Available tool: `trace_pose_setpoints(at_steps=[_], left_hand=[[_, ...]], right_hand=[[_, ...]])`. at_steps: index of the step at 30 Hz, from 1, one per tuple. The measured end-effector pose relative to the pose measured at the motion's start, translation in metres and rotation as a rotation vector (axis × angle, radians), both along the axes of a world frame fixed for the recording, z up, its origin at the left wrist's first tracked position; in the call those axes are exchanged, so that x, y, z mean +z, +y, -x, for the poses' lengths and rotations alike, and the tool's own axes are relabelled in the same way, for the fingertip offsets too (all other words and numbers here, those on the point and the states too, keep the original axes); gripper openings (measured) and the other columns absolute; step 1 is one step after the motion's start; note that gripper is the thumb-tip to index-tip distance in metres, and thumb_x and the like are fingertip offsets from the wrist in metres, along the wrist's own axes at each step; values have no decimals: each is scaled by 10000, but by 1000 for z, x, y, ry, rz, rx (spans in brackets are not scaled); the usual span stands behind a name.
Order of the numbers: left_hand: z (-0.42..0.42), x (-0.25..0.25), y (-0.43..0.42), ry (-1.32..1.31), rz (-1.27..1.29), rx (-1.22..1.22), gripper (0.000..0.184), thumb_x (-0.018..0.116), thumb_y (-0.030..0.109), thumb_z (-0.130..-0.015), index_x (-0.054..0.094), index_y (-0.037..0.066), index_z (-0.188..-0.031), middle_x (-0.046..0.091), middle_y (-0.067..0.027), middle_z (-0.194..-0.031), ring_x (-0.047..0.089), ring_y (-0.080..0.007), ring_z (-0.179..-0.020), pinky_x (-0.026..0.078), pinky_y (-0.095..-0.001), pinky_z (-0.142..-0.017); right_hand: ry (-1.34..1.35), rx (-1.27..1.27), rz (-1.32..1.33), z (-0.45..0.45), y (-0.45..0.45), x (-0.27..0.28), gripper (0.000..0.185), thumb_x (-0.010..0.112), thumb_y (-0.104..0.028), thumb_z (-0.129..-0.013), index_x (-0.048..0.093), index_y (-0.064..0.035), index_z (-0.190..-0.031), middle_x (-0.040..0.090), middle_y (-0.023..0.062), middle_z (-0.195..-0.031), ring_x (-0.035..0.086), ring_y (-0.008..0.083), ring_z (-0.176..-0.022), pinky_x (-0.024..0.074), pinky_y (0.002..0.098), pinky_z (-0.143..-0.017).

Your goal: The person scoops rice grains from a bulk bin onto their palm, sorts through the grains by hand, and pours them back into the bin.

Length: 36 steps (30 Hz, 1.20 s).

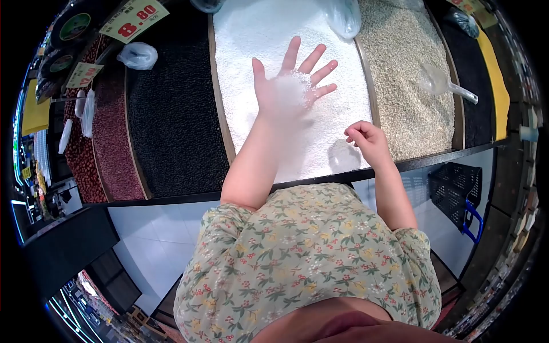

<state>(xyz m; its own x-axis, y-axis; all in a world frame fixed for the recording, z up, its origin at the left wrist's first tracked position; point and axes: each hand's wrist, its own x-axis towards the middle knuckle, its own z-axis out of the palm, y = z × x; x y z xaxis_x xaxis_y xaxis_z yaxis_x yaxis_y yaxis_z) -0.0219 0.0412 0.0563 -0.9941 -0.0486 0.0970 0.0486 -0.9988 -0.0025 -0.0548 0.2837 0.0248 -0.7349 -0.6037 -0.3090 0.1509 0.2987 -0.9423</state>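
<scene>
My left hand (pixel 297 80) is stretched palm up over a bin of white rice-like grains (pixel 246 28). Its fingers are spread wide, and white grains cling to the palm and finger bases. A hazy blur covers part of the palm and wrist. Near the bin's front right corner, my right hand (pixel 370 143) is closed, with fingers curled and thumb pressed in. Just below its fingertips is a clear plastic scoop (pixel 345 157), low over the white grains. The hand appears to grip it, though the handle is mostly hidden.
Wooden dividers separate bins of black grains (pixel 168 114), dark red grains (pixel 117 126) and beige grains (pixel 400 51). Another clear scoop (pixel 437 80) lies on the beige grains. Price signs (pixel 134 20) stand at the left. A black basket (pixel 456 186) is below the counter at right.
</scene>
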Motion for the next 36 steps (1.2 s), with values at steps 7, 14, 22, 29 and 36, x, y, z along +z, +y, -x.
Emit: trace_pose_setpoints(at_steps=[7,14,22,29,36], left_hand=[[7,-12,-2,-6,30,16,892,65,802,-827,332,244,-1470,83,-175,-1570,29,-499,-1409,90,-741,-1047],[8,-14,5,-128,53,48,866,49,776,-848,279,241,-1488,115,-155,-1570,60,-487,-1410,65,-718,-1067],[9,-27,-11,-88,-4,114,845,60,740,-878,272,197,-1490,183,-161,-1554,126,-439,-1418,143,-657,-1096],[15,-29,-8,-160,16,96,837,82,739,-882,281,195,-1486,172,-151,-1559,130,-438,-1417,155,-645,-1100],[14,-34,-11,-114,-60,50,845,88,747,-877,276,194,-1488,162,-150,-1562,120,-441,-1416,189,-660,-1080]], right_hand=[[20,-22,0,9,-10,2,119,638,-92,-879,657,20,-914,646,46,-841,615,105,-740,484,233,-650],[234,21,38,20,-31,6,98,656,-92,-863,672,1,-889,637,51,-811,573,92,-685,460,233,-603],[207,49,2,16,-33,0,104,659,-105,-863,675,-7,-894,641,50,-823,573,97,-694,460,236,-614],[219,34,-13,19,-32,3,100,658,-96,-862,673,-3,-895,640,52,-825,577,100,-703,462,236,-616],[234,13,-22,17,-29,-2,94,656,-90,-862,671,-2,-892,641,54,-824,581,97,-704,464,235,-609]])
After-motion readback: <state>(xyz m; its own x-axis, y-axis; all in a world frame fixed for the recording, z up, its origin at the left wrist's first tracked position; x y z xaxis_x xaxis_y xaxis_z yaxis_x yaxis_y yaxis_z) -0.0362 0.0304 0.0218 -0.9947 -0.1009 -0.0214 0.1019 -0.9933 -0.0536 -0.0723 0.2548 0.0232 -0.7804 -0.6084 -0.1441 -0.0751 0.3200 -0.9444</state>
